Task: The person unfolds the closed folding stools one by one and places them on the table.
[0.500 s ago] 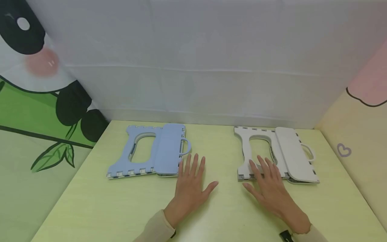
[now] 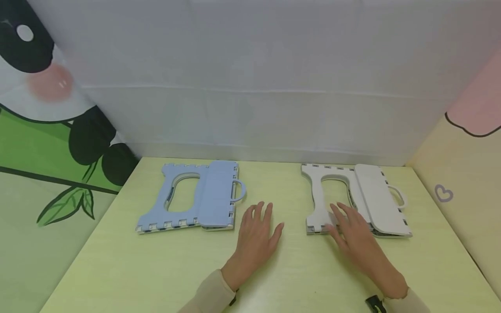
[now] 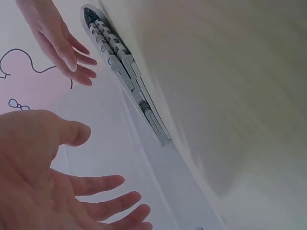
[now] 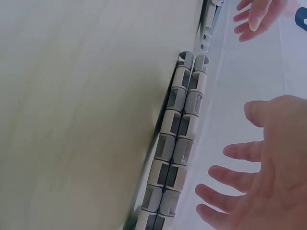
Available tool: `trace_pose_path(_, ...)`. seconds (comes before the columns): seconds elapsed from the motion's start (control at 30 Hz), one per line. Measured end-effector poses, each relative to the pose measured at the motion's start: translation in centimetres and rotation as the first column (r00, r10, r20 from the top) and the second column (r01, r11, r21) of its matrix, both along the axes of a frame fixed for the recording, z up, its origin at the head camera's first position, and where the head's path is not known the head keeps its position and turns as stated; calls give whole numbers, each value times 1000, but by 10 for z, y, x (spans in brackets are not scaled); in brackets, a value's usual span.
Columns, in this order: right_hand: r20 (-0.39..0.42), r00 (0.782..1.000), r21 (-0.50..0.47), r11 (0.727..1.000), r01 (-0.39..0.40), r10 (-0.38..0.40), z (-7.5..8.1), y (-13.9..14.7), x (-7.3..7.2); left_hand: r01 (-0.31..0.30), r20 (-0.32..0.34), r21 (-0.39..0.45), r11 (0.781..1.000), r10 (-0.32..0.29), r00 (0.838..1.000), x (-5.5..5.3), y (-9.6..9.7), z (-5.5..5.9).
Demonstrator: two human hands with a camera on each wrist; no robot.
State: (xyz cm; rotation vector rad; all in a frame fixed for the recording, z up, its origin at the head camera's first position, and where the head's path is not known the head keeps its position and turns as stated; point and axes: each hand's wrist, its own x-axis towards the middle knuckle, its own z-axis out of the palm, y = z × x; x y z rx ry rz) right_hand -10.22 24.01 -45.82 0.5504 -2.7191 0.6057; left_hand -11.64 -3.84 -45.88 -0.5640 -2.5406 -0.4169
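A blue folding stool (image 2: 217,195) lies folded flat on the table, its loop handle facing right. To its right lies a white folding stool (image 2: 377,200), also folded flat. My left hand (image 2: 254,239) is just right of the blue stool's near corner, with fingers spread and slightly bent; in the left wrist view that hand (image 3: 43,177) holds nothing. Over the near edge of the white stool hovers my right hand (image 2: 360,237), its fingers loosely bent. The right wrist view shows a gap between this hand (image 4: 268,177) and the stool's hinged edge (image 4: 175,139).
The pale yellow table (image 2: 156,269) carries both stools near its back edge. Behind it hangs a white cloth backdrop (image 2: 250,117). Printed side panels stand at left, with a green design (image 2: 47,148), and at right, with a small heart (image 2: 444,193).
My left hand has shifted slightly right, away from the blue stool, its fingers bending a little. My right hand's fingers have bent somewhat too, and it has moved slightly right. Both stools stay put.
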Motion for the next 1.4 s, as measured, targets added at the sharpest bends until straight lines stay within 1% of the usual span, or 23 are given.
trace_pose_path(0.07, 16, 1000, -12, 1000, 7, -7, 3, 2, 0, 5, -31, 26, 1000, -5, 1000, -2, 2, -1)
trace_pose_path(0.3, -13, 1000, -86, 996, 11, -12, 8, 14, -5, 18, -49, 72, 997, -15, 999, -5, 10, 0)
trace_pose_path(0.43, -13, 999, -125, 992, 34, -36, 11, 22, -9, 28, -70, 93, 995, -21, 997, -8, 17, 0)
trace_pose_path(0.53, -28, 998, -145, 988, 54, -58, 12, 28, -11, 29, -76, 102, 994, -22, 997, -10, 22, 0)
trace_pose_path(0.77, -81, 991, -179, 980, 86, -102, 13, 41, -18, 13, -47, 95, 995, -8, 999, -10, 34, 3)
trace_pose_path(0.93, -55, 992, -232, 968, 94, -110, 14, 53, -22, 2, -23, 95, 995, 0, 1000, -12, 43, 5)
trace_pose_path(1.07, -44, 988, -234, 963, 132, -146, 15, 62, -26, 9, -1, 104, 994, -9, 1000, -13, 50, 5)
trace_pose_path(1.27, -73, 980, -228, 960, 163, -184, 15, 74, -31, 10, 8, 125, 992, -11, 1000, -16, 58, 8)
trace_pose_path(1.4, -41, 973, -251, 945, 208, -225, 16, 83, -31, 13, 45, 134, 991, -19, 999, -17, 64, 10)
